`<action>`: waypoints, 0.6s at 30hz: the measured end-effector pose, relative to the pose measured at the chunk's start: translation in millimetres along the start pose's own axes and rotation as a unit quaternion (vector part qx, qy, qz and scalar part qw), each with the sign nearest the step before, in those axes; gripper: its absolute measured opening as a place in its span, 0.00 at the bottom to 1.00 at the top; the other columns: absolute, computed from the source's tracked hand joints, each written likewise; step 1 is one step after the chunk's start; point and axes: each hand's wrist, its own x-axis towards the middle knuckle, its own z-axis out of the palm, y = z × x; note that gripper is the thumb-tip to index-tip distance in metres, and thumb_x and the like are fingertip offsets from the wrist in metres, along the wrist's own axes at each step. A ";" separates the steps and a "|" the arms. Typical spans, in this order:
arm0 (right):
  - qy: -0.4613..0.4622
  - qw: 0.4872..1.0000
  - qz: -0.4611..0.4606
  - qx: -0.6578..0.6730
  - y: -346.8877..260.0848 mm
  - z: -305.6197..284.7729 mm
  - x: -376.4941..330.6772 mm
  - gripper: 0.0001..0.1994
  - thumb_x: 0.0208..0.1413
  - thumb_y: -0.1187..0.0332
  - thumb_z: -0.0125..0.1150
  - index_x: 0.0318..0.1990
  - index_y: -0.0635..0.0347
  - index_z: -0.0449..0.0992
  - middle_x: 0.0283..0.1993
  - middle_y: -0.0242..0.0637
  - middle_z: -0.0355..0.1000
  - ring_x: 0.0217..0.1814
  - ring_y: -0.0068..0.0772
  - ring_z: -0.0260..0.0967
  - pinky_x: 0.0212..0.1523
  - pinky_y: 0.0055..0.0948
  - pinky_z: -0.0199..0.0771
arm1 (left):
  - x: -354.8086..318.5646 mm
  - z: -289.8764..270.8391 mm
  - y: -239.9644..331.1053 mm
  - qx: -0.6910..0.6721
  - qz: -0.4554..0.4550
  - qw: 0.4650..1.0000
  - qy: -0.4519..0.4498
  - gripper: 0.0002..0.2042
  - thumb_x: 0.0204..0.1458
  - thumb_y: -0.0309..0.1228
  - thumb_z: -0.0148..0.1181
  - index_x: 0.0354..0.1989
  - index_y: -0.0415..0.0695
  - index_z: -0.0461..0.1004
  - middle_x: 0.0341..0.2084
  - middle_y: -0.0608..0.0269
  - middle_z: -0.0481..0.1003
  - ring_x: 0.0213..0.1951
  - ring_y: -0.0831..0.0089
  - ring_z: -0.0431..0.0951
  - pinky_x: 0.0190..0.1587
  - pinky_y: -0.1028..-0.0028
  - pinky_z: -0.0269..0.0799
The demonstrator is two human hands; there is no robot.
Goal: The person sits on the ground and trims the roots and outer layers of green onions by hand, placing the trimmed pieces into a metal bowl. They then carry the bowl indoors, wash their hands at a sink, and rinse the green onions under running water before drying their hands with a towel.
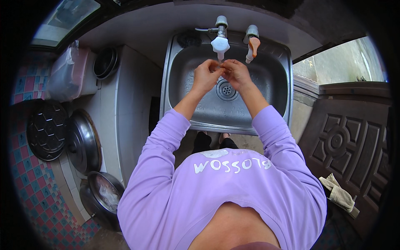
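While both hands meet under the white tap [220, 43] at the back of the steel sink [275, 58], the person stands close against the basin's front rim, lilac sleeves pushed out over it. The left hand [206, 76] and the right hand [236, 74] touch at the fingertips, just above the drain [226, 89] and directly below the spout. Each grip is curled and pinched toward the other, and something small and pale seems to sit between the fingertips; it is too small to name, and whether the fingers close on it or only on each other cannot be told.

Whatever sits there looks light and slight, the sort of thing that takes a fingertip pinch and no more. Wet skin and a wet basin would likely make it slippery, and the open drain lies right beneath, so a firm hold from both sides near its middle seems the safer way.

A second tap with an orange handle [253, 45] stands just to the right of the white one. On the tiled worktop [125, 96] to the left lie a dark bowl [105, 62], a plastic-wrapped bundle [66, 75], a steel lid [83, 139] and a pot [104, 196]. A crumpled cloth [339, 193] rests lower right.
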 end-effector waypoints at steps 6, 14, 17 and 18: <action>-0.092 0.978 0.141 -0.121 -19.7 -10.8 -1.2 0.04 0.49 0.74 0.59 0.27 0.61 0.69 0.23 0.31 0.66 0.19 0.17 0.60 0.18 0.19 0.64 | 14.0 -22.4 -3.4 0.191 0.216 0.953 -0.090 0.04 0.51 0.25 0.60 0.32 0.38 0.77 0.24 0.59 0.76 0.21 0.71 0.75 0.24 0.74 0.71; -0.039 0.974 0.162 -0.153 -24.3 2.8 -8.6 0.05 0.49 0.74 0.57 0.24 0.63 0.70 0.20 0.31 0.64 0.15 0.16 0.57 0.13 0.17 0.58 | 12.6 -22.7 4.5 0.364 0.356 0.854 -0.112 0.03 0.44 0.24 0.60 0.27 0.40 0.74 0.24 0.56 0.72 0.26 0.57 0.75 0.30 0.65 0.73; -0.050 0.980 0.167 -0.100 -23.2 3.7 -12.7 0.05 0.49 0.74 0.57 0.25 0.62 0.69 0.21 0.30 0.63 0.17 0.15 0.57 0.15 0.15 0.59 | 11.5 -19.6 8.5 0.345 0.382 0.854 -0.071 0.03 0.43 0.26 0.60 0.24 0.42 0.72 0.21 0.57 0.71 0.26 0.57 0.75 0.30 0.64 0.74; -0.055 0.981 0.170 -0.074 -23.0 4.0 -14.1 0.05 0.49 0.74 0.57 0.25 0.62 0.69 0.21 0.30 0.63 0.17 0.15 0.57 0.16 0.14 0.59 | 11.2 -18.4 10.1 0.336 0.389 0.856 -0.054 0.04 0.43 0.27 0.61 0.22 0.42 0.72 0.20 0.57 0.70 0.26 0.57 0.76 0.30 0.64 0.74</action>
